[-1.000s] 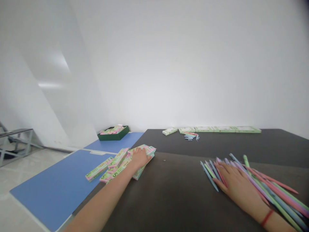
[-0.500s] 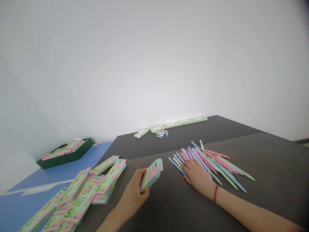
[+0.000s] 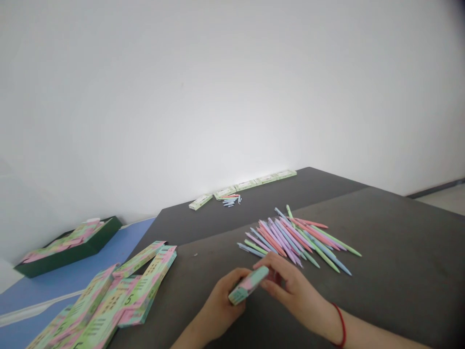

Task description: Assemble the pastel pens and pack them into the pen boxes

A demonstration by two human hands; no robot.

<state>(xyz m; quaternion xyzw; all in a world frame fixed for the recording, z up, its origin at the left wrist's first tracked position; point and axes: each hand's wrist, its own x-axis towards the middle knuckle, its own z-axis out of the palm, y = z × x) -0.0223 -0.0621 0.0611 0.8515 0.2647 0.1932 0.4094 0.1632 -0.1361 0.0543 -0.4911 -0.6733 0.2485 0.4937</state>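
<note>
In front of me my left hand [image 3: 225, 301] is closed around a small flat pen box [image 3: 249, 285], printed in pale green and pink and held tilted above the table. My right hand [image 3: 296, 296], with a red cord at its wrist, has its curled thumb and fingers at the box's right end; the exact contact is partly hidden. Just beyond both hands lies a loose pile of pastel pens [image 3: 290, 237] in purple, pink, green and blue. To the left, several similar pen boxes [image 3: 147, 281] overlap in a heap.
A dark green tray [image 3: 78, 252] with more boxes and pieces stands on a blue surface [image 3: 119, 247] at the left. Along the far edge of the dark table [image 3: 399, 252] runs a row of pale green boxes [image 3: 245, 185], with short pen-like pieces [image 3: 230, 200] before it.
My right hand has left the pens and come to the box's end. My left hand has carried the box right and lower, tilting it. The view has shifted slightly right.
</note>
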